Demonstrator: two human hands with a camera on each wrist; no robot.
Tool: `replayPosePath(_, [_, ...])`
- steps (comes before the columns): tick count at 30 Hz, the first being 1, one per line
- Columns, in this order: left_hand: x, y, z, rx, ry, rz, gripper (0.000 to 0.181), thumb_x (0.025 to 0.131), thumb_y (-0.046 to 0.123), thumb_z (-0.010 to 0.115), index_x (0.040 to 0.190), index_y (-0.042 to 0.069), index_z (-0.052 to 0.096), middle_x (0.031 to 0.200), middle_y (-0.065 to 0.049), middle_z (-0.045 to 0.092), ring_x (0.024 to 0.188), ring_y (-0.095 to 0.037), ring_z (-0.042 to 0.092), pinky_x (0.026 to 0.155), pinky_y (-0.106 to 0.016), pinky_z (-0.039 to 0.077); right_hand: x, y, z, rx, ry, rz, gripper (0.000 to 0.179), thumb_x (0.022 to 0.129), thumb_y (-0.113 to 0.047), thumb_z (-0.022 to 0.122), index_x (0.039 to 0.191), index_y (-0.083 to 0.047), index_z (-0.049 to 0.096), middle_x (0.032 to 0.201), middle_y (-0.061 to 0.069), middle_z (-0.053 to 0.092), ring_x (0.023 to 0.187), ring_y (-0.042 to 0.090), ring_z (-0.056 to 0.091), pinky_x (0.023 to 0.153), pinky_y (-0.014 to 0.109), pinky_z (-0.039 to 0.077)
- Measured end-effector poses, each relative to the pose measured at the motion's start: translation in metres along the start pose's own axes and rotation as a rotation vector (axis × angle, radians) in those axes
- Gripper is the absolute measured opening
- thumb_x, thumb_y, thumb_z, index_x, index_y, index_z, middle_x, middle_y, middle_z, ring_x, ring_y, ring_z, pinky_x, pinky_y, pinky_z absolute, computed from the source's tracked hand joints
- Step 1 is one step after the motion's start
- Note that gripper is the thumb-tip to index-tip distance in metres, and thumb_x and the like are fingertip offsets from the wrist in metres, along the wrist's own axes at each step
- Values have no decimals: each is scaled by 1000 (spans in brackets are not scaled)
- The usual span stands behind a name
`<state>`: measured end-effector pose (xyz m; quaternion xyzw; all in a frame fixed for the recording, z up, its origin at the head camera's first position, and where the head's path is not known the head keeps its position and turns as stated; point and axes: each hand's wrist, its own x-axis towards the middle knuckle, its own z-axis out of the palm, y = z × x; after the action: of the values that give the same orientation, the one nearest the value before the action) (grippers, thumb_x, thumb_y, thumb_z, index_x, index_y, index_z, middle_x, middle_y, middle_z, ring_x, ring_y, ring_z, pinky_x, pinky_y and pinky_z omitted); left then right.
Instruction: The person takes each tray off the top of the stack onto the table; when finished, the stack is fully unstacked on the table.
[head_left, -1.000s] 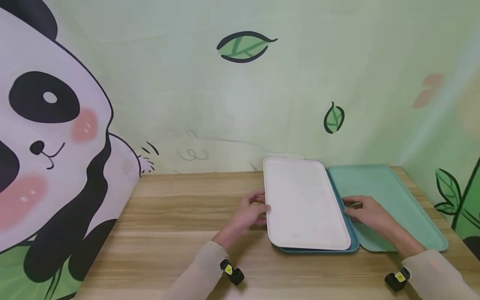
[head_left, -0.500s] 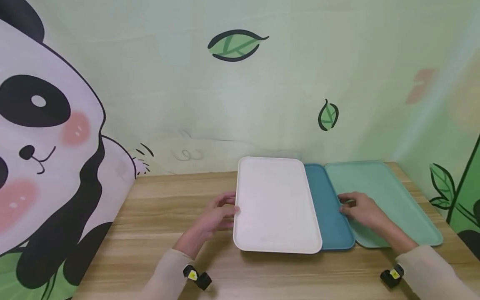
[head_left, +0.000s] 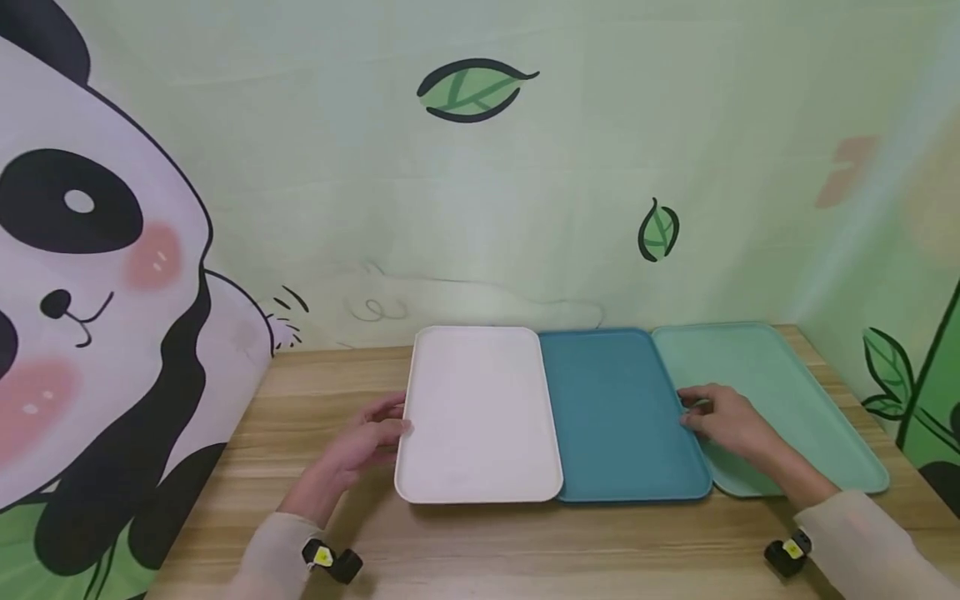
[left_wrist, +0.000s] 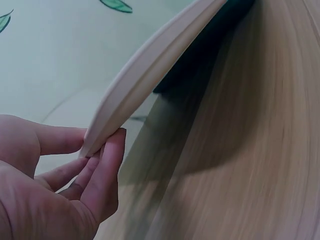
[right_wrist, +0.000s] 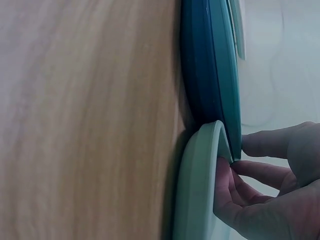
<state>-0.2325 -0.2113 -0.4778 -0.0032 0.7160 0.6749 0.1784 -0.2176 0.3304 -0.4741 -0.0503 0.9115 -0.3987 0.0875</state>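
My left hand (head_left: 367,437) pinches the left edge of a white rectangular tray (head_left: 480,417). In the left wrist view the thumb lies on top of the white rim (left_wrist: 132,82) and the fingers are underneath, with that side raised over the table. Right of it lies a blue tray (head_left: 618,417), whose left edge is overlapped by the white one. My right hand (head_left: 723,421) holds the blue tray's right edge; in the right wrist view thumb and fingers meet at the blue rim (right_wrist: 227,85). Under that hand is a mint green tray (head_left: 780,400).
The wooden table (head_left: 465,550) carries all three trays, side by side along its back. A cloth backdrop (head_left: 337,167) with a painted panda (head_left: 90,333) and leaves rises behind it. Wood surface shows at the left and in front of the trays.
The white tray has moved left with my left hand, from over the blue tray to beside it, baring most of the blue tray. My right hand has stayed at the blue edge.
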Motion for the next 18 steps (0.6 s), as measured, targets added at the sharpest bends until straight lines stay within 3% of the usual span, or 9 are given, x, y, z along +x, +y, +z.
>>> replayPosePath(8, [-6, 3, -23, 38, 32, -22, 59, 106, 6, 58, 161, -1, 37, 147, -23, 52, 105, -18, 68, 89, -42, 61, -1, -3, -2, -1, 7, -1, 50, 101, -4, 64, 143, 19, 50, 134, 38, 57, 114, 44, 64, 80, 39, 60])
replayPosePath(18, [0, -5, -25, 47, 76, -38, 59, 105, 5, 60, 159, -4, 40, 145, -23, 56, 101, -18, 69, 86, -40, 62, 2, 4, 1, -12, 11, 1, 50, 101, -5, 65, 144, 17, 51, 136, 37, 58, 115, 43, 64, 80, 40, 59])
